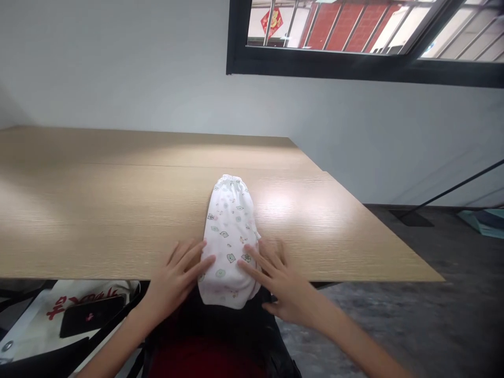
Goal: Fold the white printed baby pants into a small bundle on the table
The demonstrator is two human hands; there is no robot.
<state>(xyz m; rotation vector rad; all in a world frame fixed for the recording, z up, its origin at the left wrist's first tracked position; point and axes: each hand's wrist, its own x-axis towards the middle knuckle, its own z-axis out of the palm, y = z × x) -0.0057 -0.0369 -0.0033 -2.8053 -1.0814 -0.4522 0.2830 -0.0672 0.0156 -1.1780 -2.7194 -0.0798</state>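
A small printed garment lies folded at the worktop's near edge, its end overhanging. Left hand and right hand rest spread flat along its sides, smoothing; another fold seemingly needs a pinch.

Home room: wooden table, barred window

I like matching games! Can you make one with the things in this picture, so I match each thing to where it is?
Things:
1. left hand
2. right hand
3. printed cloth
4. phone
5. window

Places:
A. high on the wall
B. hanging over the table's near edge
C. on the white bag under the table
D. flat against the cloth's left side
E. flat against the cloth's right side

Pairs: 1-D, 2-E, 3-B, 4-C, 5-A
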